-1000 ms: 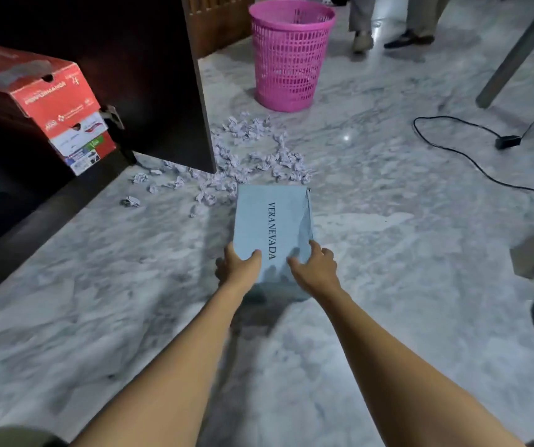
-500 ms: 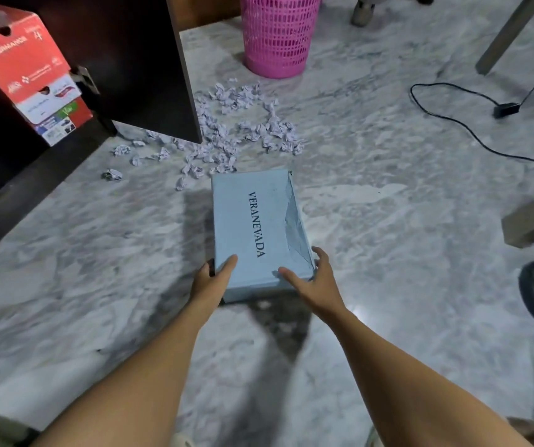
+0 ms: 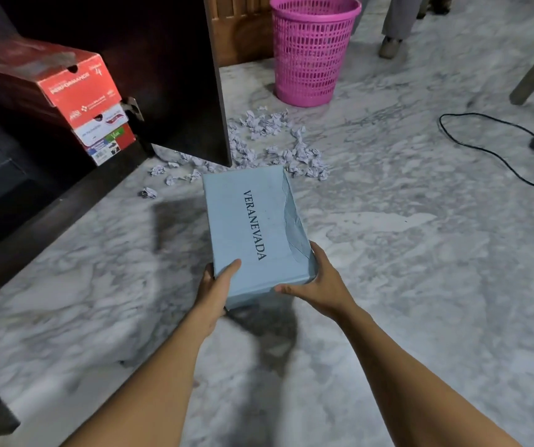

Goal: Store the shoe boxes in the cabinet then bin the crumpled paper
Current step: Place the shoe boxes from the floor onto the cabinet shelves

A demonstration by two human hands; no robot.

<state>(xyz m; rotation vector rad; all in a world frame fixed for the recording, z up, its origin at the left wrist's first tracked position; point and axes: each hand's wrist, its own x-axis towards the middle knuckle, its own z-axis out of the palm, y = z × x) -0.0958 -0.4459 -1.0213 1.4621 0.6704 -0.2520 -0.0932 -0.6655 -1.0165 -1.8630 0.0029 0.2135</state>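
In your head view, the open cabinet door stands just beyond the blue shoe box. Crumpled paper is scattered on the marble floor around the door's foot, with a pink bin behind. A red shoe box sits inside the cabinet. Your left grip and right grip each curl round a near corner of the blue shoe box, holding it over the floor.

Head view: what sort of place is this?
Probably a room in a home: a marble floor, a dark wooden cabinet holding a red shoe box, and a pink waste basket.
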